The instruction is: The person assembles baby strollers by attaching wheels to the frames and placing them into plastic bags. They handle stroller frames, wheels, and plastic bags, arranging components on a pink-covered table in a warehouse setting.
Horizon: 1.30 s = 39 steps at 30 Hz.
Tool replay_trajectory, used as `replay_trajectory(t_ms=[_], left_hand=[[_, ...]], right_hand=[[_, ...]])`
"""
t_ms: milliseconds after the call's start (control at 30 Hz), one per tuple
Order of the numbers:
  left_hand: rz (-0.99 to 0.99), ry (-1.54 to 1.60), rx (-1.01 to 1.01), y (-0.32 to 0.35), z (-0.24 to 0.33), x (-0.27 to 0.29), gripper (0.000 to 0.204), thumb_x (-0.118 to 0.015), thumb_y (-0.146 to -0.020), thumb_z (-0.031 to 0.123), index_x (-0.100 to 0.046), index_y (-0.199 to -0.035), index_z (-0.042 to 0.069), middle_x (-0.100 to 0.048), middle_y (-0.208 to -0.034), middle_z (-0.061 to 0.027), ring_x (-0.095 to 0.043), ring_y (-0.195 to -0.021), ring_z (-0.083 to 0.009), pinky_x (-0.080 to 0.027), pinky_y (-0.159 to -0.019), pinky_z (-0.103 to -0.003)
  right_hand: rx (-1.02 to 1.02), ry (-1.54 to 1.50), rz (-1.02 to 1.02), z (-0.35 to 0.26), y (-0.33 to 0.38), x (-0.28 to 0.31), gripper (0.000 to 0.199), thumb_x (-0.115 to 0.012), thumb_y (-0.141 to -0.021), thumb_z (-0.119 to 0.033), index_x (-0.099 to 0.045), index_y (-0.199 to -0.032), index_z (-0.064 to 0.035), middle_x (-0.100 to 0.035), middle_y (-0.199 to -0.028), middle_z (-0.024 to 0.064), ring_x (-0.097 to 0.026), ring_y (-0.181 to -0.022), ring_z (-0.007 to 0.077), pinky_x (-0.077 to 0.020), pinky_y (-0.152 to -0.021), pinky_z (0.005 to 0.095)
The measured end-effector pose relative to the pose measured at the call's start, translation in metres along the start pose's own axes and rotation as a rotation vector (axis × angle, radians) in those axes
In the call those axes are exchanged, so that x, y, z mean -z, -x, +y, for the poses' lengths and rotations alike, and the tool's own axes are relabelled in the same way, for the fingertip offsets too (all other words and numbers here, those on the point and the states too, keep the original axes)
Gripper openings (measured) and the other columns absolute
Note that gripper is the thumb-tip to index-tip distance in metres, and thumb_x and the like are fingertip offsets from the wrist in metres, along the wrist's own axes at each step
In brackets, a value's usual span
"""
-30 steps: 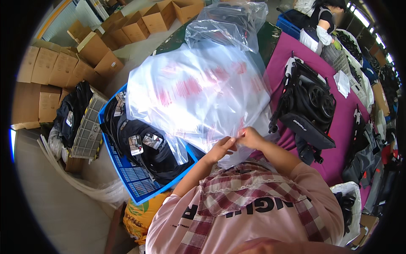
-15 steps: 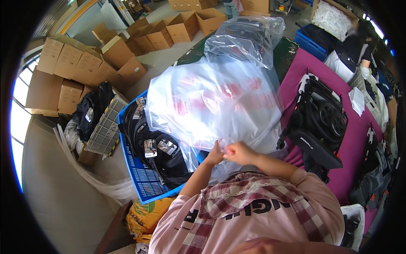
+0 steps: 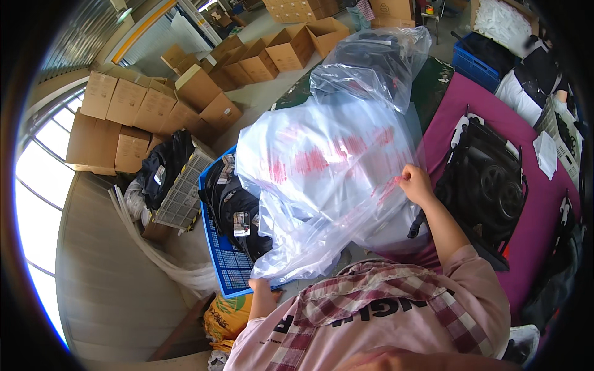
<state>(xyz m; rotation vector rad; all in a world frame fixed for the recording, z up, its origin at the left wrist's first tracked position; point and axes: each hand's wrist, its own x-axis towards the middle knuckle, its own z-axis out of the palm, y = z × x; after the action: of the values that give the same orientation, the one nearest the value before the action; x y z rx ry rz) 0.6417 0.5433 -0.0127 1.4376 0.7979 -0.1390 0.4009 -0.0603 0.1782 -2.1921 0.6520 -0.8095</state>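
Observation:
A large clear plastic bag (image 3: 315, 145) with red print lies spread over the table before me, on a stack of similar bags. My right hand (image 3: 413, 183) pinches its edge at the right, fingers closed. Low on the left, my left hand (image 3: 261, 285) grips another part of the edge, its fingers partly covered by the film. Between the two hands a loose strip of film is pulled wide. Beyond it sits a dark item wrapped in clear plastic (image 3: 371, 62). A folded black stroller (image 3: 486, 179) lies to the right on purple cloth (image 3: 455, 102).
A blue crate (image 3: 233, 272) of black tagged parts stands by my left hand. Past it are a grey crate (image 3: 185, 185), white tubing (image 3: 139, 229) and cardboard boxes (image 3: 133, 102). A yellow sack (image 3: 226, 318) is low at left. Another person (image 3: 535, 74) works at the far right.
My hands, close together at the bag's near edge before, have moved apart: the right one up to the right, the left one down to the left. The film is now drawn out between them.

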Motion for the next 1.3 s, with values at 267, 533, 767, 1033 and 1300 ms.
replay_trajectory(t_ms=[267, 533, 767, 1033, 1300], left_hand=[[-0.896, -0.682, -0.822, 0.243, 0.102, -0.212, 0.052, -0.061, -0.074, -0.006, -0.047, -0.122, 0.004, -0.059, -0.101, -0.0169, -0.06, -0.085, -0.0277, -0.051, -0.069, -0.037], [-1.1, -0.933, -1.134, 0.235, 0.128, -0.144, 0.024, -0.057, -0.077, -0.007, -0.069, -0.088, 0.011, -0.059, -0.101, -0.0155, -0.062, -0.082, -0.0316, -0.05, -0.072, -0.035], [-1.073, -0.982, -0.877, 0.144, 0.028, -0.098, 0.041, -0.048, -0.075, -0.004, -0.066, -0.11, 0.007, -0.059, -0.103, -0.0198, -0.056, -0.101, -0.0362, -0.046, -0.089, -0.04], [-0.331, -0.904, -1.093, 0.046, 0.147, -0.034, 0.058, -0.054, -0.073, -0.006, -0.046, -0.129, 0.004, -0.048, -0.121, -0.0246, -0.048, -0.116, -0.0382, -0.041, -0.098, -0.043], [0.901, -0.361, -1.975, 0.178, 0.313, 0.026, 0.025, -0.055, -0.091, 0.008, -0.053, -0.114, -0.002, -0.057, -0.109, -0.0154, -0.058, -0.088, -0.0253, -0.048, -0.073, -0.034]], right_hand=[[0.691, 0.027, -0.382, -0.153, 0.015, -0.099, 0.081, -0.081, -0.064, -0.039, -0.044, -0.131, -0.0119, -0.047, -0.131, 0.0135, -0.037, -0.129, 0.0354, -0.0293, -0.105, 0.05], [0.359, 0.646, -0.395, -0.043, -0.049, -0.112, 0.014, -0.057, -0.075, -0.012, -0.066, -0.085, -0.0074, -0.067, -0.086, 0.0093, -0.058, -0.094, 0.0275, -0.0306, -0.096, 0.0444], [-0.041, 1.049, -0.761, 0.018, -0.044, -0.147, 0.027, -0.066, -0.076, -0.023, -0.071, -0.097, -0.0066, -0.068, -0.098, 0.0131, -0.059, -0.103, 0.0288, -0.0386, -0.095, 0.0424], [0.361, 0.572, -0.77, -0.186, -0.128, -0.237, 0.035, -0.063, -0.075, -0.014, -0.065, -0.108, -0.0042, -0.066, -0.103, 0.0171, -0.062, -0.097, 0.0334, -0.0501, -0.083, 0.0436], [1.182, -0.303, 0.487, -0.402, -0.087, -0.142, 0.011, -0.065, -0.081, -0.009, -0.057, -0.089, -0.0069, -0.052, -0.133, 0.0102, -0.046, -0.127, 0.0309, -0.039, -0.102, 0.0402]])
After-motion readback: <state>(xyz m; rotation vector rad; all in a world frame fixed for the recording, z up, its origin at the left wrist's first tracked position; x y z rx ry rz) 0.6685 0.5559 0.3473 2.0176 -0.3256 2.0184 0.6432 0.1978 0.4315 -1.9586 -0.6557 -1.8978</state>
